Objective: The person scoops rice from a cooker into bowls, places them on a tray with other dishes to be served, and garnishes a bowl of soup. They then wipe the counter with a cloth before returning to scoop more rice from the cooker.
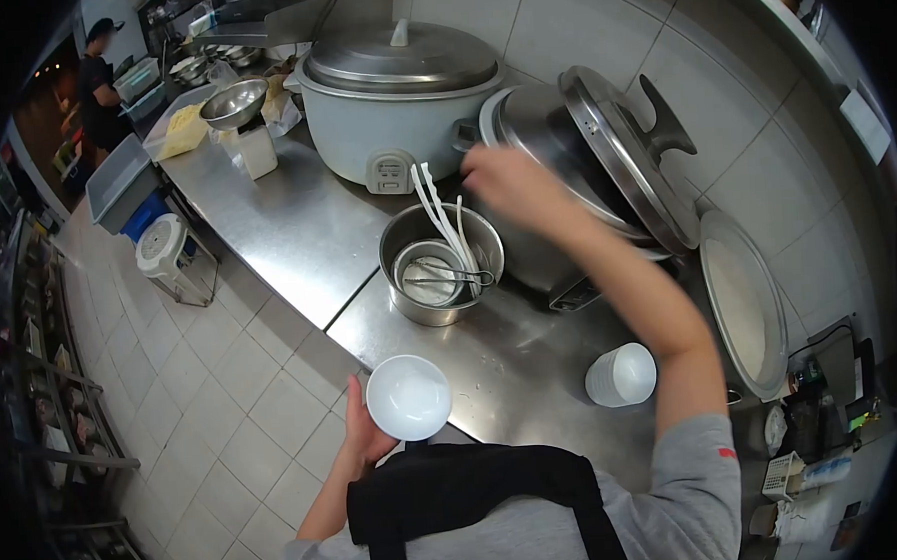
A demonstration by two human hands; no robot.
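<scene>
Keeping the white bowl point(409, 397) level in the left hand's grip point(361, 424) by the desk point(543, 376) edge should serve best; blurred right hand point(513, 189) is beside the steel-topped cooker point(553, 140), grip impossible to tell.

1 person point(96, 87) stands beyond a grey tub point(116, 186) and a white stool point(161, 244).

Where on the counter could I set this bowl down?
The counter looks bare between the steel pot and the stacked white bowls, and left of that pot, along the aisle edge. It's crowded beyond the pot, with two large cookers near your right hand, and at the far end around the metal bowl.
</scene>
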